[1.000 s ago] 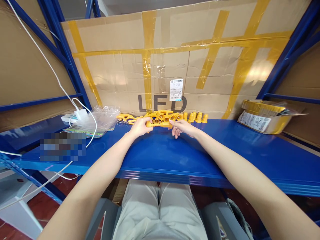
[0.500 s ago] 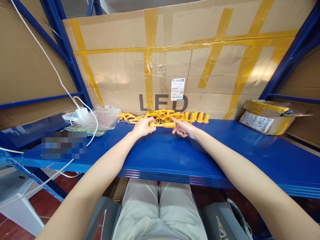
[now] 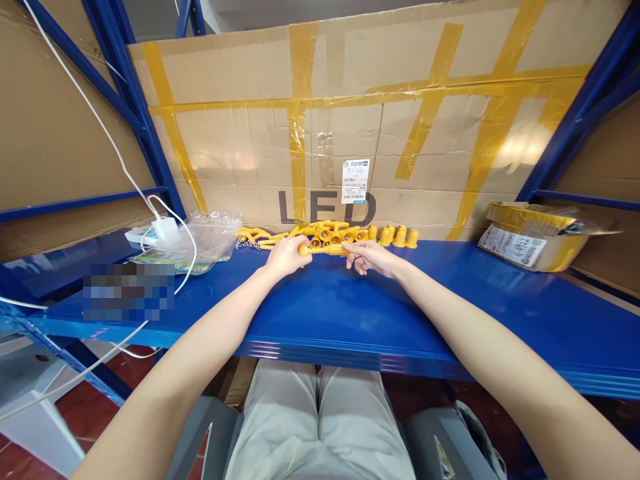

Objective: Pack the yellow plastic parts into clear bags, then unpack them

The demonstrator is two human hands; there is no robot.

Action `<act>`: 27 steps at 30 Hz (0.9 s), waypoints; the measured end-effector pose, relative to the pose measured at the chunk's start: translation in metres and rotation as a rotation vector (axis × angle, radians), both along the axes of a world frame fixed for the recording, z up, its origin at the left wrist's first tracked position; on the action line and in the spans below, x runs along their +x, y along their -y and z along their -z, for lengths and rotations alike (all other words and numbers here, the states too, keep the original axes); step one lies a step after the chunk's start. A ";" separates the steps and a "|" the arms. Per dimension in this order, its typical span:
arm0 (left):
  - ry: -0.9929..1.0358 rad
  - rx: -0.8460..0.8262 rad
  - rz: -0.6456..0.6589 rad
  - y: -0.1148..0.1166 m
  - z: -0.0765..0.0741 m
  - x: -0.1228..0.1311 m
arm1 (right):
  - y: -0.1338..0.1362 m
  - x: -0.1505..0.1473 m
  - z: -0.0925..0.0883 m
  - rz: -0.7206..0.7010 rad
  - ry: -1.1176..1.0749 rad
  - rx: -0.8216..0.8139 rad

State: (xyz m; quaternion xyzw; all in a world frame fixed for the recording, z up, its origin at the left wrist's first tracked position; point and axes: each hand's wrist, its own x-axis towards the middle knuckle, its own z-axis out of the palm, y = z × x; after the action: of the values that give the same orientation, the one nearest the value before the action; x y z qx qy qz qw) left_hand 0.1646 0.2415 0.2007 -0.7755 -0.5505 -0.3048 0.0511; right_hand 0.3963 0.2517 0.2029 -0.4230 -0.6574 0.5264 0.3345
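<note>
A yellow plastic rod with a rounded knob at its left end and a thicker right end is held level just above the blue shelf. My left hand is closed around its knob end. At the other end, my right hand pinches the thick part between thumb and index finger, its other fingers loosely curled. Right behind both hands lies a heap of yellow cup-shaped pieces. Several similar cups stand upright to the right. Long thin yellow pieces lie left of my left hand.
Small silvery bits lie beside the thin pieces. Clear plastic bags, a white plug adapter with cable and a blurred dark item are on the left. A taped box stands right. Large cardboard backs the blue shelf.
The fingers of my right hand have shifted on the rod's thick end and now cover more of its flared tip. My left hand keeps its hold with hardly any movement.
</note>
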 end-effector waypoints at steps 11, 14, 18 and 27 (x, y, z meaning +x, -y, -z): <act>-0.019 -0.005 -0.019 0.003 -0.002 0.004 | 0.002 -0.009 -0.002 0.109 -0.013 -0.178; -0.019 -0.016 -0.020 -0.001 -0.001 0.004 | 0.001 -0.010 -0.002 0.104 -0.002 -0.170; -0.036 -0.015 -0.018 -0.003 -0.001 0.003 | 0.000 -0.008 -0.001 0.047 0.031 -0.190; -0.040 -0.015 -0.031 -0.005 -0.001 -0.001 | -0.003 0.001 0.003 -0.042 -0.034 -0.112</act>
State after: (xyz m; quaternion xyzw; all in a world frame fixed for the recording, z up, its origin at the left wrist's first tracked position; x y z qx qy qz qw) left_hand 0.1631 0.2462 0.2017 -0.7731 -0.5637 -0.2842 0.0613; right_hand 0.3977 0.2550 0.1999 -0.4182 -0.6299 0.5763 0.3103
